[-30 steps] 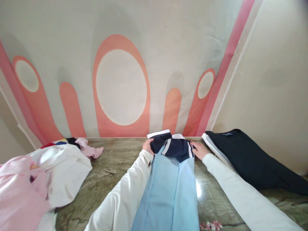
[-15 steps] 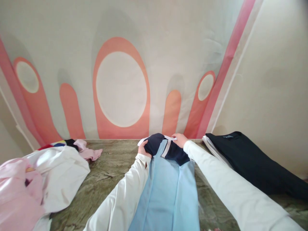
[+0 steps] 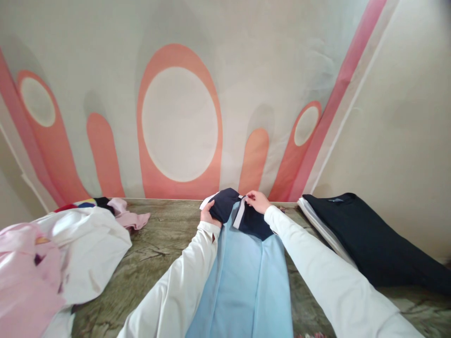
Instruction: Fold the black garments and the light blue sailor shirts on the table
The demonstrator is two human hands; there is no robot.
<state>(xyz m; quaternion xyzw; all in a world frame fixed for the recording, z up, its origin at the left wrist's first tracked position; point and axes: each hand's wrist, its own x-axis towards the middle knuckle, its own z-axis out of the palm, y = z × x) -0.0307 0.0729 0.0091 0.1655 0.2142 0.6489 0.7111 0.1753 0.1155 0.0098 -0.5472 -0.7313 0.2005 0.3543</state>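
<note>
A light blue garment (image 3: pixel 246 277) with a navy and white top end lies lengthwise on the marbled table (image 3: pixel 165 244), running from me to the far wall. My left hand (image 3: pixel 207 213) grips the navy part at its left side, fingers curled round the cloth. My right hand (image 3: pixel 258 201) pinches the navy and white edge at the top right. Both of my arms are in white sleeves, one on each side of the garment.
A heap of white and pink clothes (image 3: pixel 52 258) covers the table's left side, with a pink piece (image 3: pixel 128 217) beyond it. A folded black garment (image 3: pixel 369 239) on white cloth lies at the right. A wall with orange ovals stands just behind.
My right hand moved from the garment's right edge to its top and pinched the navy and white edge. The white-trimmed top end has been drawn inward and lies narrower.
</note>
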